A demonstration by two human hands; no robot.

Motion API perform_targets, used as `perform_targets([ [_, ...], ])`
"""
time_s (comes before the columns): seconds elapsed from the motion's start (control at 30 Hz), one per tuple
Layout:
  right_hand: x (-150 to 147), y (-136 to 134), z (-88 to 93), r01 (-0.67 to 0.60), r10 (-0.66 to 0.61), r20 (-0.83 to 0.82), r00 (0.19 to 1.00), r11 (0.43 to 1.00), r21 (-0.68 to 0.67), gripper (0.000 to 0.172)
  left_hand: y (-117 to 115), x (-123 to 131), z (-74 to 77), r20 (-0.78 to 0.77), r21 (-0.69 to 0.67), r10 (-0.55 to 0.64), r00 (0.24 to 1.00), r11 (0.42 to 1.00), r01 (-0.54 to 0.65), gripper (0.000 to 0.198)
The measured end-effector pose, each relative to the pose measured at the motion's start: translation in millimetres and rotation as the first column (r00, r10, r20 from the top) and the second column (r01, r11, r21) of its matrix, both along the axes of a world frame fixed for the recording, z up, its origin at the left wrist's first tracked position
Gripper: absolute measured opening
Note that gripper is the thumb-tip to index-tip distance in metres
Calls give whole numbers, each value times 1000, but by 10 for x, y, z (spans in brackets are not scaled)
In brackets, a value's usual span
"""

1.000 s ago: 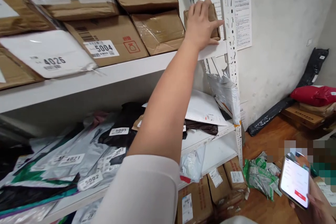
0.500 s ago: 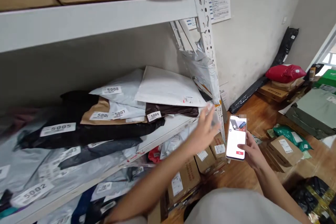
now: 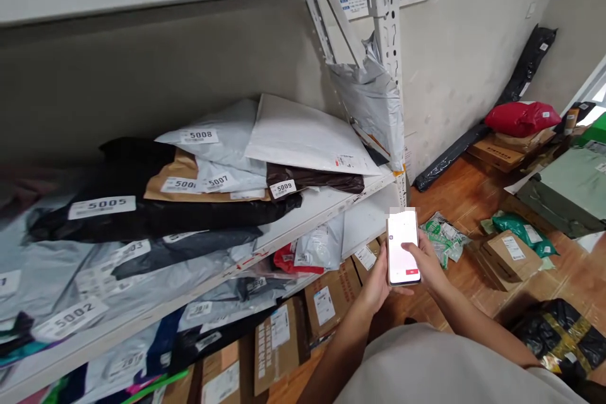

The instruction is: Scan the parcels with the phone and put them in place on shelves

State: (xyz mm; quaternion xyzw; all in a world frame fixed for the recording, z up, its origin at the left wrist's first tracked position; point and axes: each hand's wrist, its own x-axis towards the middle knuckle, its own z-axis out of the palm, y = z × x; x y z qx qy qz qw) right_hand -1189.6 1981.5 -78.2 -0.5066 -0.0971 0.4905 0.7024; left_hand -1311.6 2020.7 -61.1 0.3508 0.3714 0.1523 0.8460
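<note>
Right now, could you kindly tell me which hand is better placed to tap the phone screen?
Probably the right hand: its thumb lies over the lit face of the phone, while the left hand supports the left edge.

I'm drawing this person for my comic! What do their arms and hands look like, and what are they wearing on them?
The left hand and right hand are bare, with no gloves, and I can't see any rings. The forearms are uncovered too. The top is plain pale grey.
</note>
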Motion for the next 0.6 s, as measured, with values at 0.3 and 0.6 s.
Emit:
perform_targets([
  [0.3,-43,-62,-173,-74,74,-8,997,996,44,33,-43,-90,-52,2,-72,81,997,994,-81,64],
  [0.6,62,-163,-207,-246,234,92,968,957,155,52,-66,-175,-2,54,-82,126,991,989,-122,68],
])
